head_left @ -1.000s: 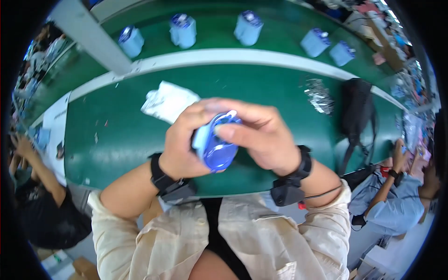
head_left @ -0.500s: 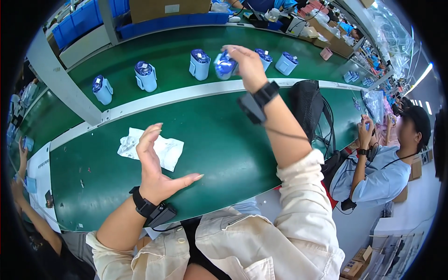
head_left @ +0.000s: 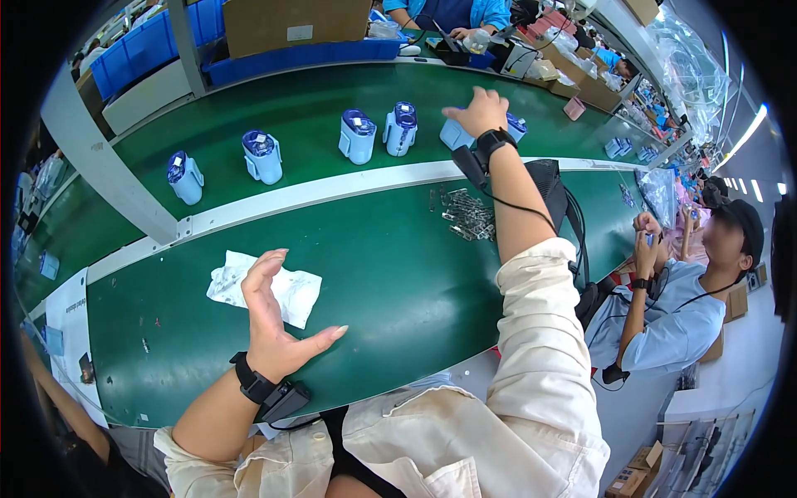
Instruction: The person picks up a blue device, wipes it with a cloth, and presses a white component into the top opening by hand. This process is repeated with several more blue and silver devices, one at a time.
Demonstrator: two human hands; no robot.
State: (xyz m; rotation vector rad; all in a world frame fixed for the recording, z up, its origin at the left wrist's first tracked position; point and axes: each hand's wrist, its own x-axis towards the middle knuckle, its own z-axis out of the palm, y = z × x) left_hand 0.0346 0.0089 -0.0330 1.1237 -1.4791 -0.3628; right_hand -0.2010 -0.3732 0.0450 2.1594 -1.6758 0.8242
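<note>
In the head view, the right hand (head_left: 486, 116) is beyond the white rail (head_left: 315, 197), its fingers spread beside and partly over a blue canister (head_left: 454, 136); whether they touch it, I cannot tell. That canister is on the green surface (head_left: 299, 104) past the rail, in a row with other canisters (head_left: 357, 139). On the rail's near side, the left hand (head_left: 276, 342) is above the tabletop (head_left: 398, 290), empty, thumb and fingers wide apart, partly covering a white packet (head_left: 300, 292). Metal pieces (head_left: 466, 217) lie heaped just short of the rail.
</note>
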